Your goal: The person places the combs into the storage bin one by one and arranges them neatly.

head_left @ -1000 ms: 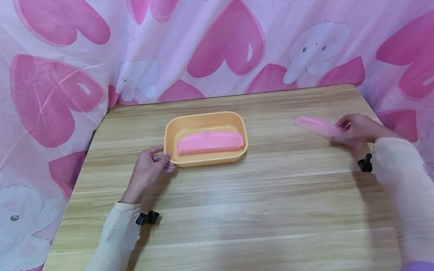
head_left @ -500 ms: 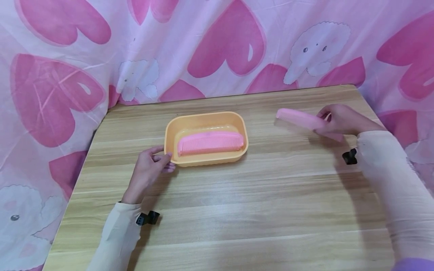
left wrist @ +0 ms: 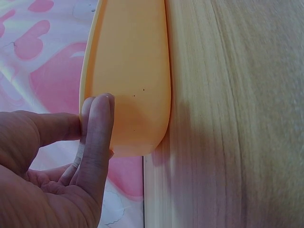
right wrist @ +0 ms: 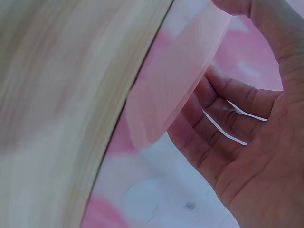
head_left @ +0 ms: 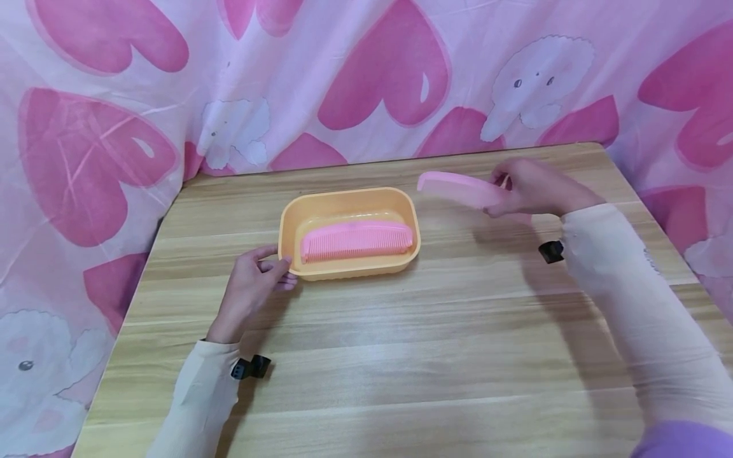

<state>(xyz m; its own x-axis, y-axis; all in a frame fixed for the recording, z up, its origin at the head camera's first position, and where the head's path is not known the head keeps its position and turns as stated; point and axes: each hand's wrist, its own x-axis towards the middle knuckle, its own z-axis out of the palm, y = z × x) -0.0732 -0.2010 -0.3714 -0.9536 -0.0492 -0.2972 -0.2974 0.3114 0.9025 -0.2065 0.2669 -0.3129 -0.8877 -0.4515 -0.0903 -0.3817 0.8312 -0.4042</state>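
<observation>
A pale orange plastic box [head_left: 349, 276] with rounded corners sits on the table, and one pink comb [head_left: 356, 240] lies inside it, teeth toward me. My left hand [head_left: 252, 280] pinches the box's near left corner; in the left wrist view the thumb is at the rim and the fingers [left wrist: 97, 137] lie along the outer wall. To the right of the box, my right hand [head_left: 529, 187] holds a second pink comb [head_left: 458, 187] by its back, raised over the table. Its left end points toward the box's far right corner. Blurred teeth of this comb show in the right wrist view.
The wood-grain table [head_left: 401, 375] ends at a back edge against a pink curtain [head_left: 378, 76] printed with hearts and cartoon animals. The curtain hangs at both sides too. Each wrist carries a small black camera mount [head_left: 251, 367].
My right hand has moved left and slightly away from me with the comb, bringing it nearer the box. The left hand, the box and the comb inside have stayed put.
</observation>
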